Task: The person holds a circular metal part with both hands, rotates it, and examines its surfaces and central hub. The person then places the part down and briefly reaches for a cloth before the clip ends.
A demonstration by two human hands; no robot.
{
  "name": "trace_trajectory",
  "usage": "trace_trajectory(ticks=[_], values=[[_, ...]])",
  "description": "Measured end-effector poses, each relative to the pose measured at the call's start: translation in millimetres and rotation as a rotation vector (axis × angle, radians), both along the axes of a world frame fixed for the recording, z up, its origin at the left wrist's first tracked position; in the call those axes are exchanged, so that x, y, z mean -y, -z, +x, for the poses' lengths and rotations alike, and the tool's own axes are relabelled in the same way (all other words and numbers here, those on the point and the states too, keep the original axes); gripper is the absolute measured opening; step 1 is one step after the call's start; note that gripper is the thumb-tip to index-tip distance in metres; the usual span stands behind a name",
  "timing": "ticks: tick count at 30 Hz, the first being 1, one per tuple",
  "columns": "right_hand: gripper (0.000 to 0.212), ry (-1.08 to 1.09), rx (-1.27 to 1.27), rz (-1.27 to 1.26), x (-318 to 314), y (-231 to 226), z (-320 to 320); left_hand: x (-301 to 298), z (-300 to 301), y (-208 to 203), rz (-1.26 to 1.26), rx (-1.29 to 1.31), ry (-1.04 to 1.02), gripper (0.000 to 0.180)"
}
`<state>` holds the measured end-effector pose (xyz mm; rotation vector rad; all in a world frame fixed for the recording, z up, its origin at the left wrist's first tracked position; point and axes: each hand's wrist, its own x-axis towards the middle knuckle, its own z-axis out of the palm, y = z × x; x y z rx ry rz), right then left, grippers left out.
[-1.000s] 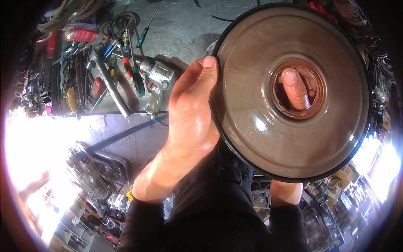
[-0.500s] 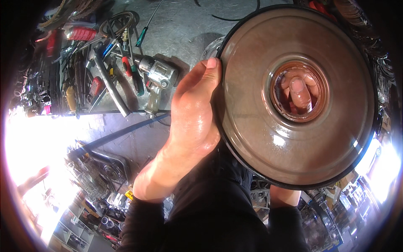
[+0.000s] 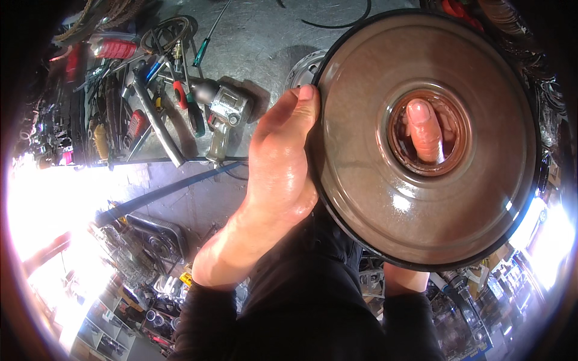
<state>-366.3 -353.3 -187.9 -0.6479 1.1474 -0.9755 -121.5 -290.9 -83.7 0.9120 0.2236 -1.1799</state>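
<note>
A large round brown metal disc (image 3: 355, 156) with a black rim and a raised collar round its central hole is held up at the right, its broad side towards me. My left hand (image 3: 282, 147) is closed on the disc's left edge, thumb on the rim and fingers mostly hidden behind it. From behind the disc, the thumb of my right hand (image 3: 424, 132) pokes up through the hole. Other fingers show only in part inside the opening. The inside of the collar looks wet and shiny, as does the skin.
The metal workbench (image 3: 265, 45) lies beyond. On its left are an impact wrench (image 3: 229, 108), a long metal bar (image 3: 156, 120), a green-handled screwdriver (image 3: 201, 53) and several other tools. A pale metal part (image 3: 304, 71) sits partly behind the disc. Parts crowd the lower sides.
My right thumb has come further up through the hole and now covers more of the opening. The disc and my left hand have barely shifted.
</note>
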Motion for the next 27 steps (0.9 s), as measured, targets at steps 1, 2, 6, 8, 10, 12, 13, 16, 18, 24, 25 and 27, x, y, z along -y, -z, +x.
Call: trace_trajectory(ticks=[1, 2, 6, 8, 10, 12, 13, 16, 18, 24, 25, 27], values=[[0.053, 0.0, 0.003, 0.001, -0.2, -0.1, -0.4, -0.1, -0.3, 0.2, 0.003, 0.004, 0.0, 0.028], [0.053, -0.001, 0.002, 0.002, -0.4, 0.1, -0.6, -0.1, -0.6, 0.5, -0.002, -0.003, -0.003, 0.028], [0.053, 0.003, 0.0, 0.006, -1.1, 0.3, -1.3, -0.3, -1.1, 1.5, -0.016, -0.032, -0.012, 0.027], [0.053, 0.005, 0.003, 0.009, -1.1, 0.4, -1.6, -1.0, -0.6, 1.6, -0.021, -0.04, -0.014, 0.028], [0.053, 0.005, 0.006, 0.009, -1.0, 0.2, -1.6, -1.0, 0.8, 2.0, -0.024, -0.041, -0.011, 0.028], [0.053, 0.008, 0.006, 0.013, -0.7, -0.3, -1.6, -1.4, 3.2, 2.1, -0.049, -0.042, -0.005, 0.028], [0.053, 0.009, 0.006, 0.011, -0.2, -1.1, -1.7, -1.6, 4.7, 2.2, -0.059, -0.042, -0.001, 0.029], [0.053, 0.016, 0.009, 0.015, 1.4, -3.5, -2.0, -2.7, 8.5, 2.0, -0.072, -0.057, -0.001, 0.03], [0.052, 0.023, 0.016, 0.015, 3.8, -6.5, -3.5, -2.7, 10.9, 2.6, -0.048, -0.063, -0.009, 0.03], [0.052, 0.031, 0.022, 0.012, 5.5, -11.8, -9.1, 2.0, 6.0, 3.7, -0.078, -0.041, -0.026, 0.031], [0.052, 0.038, 0.027, 0.01, 4.2, -11.9, -9.8, 2.8, 4.2, 3.3, -0.089, -0.043, -0.021, 0.031], [0.052, 0.039, 0.025, 0.012, 3.3, -10.0, -10.1, 3.7, 1.4, 1.8, -0.057, -0.064, -0.006, 0.031]])
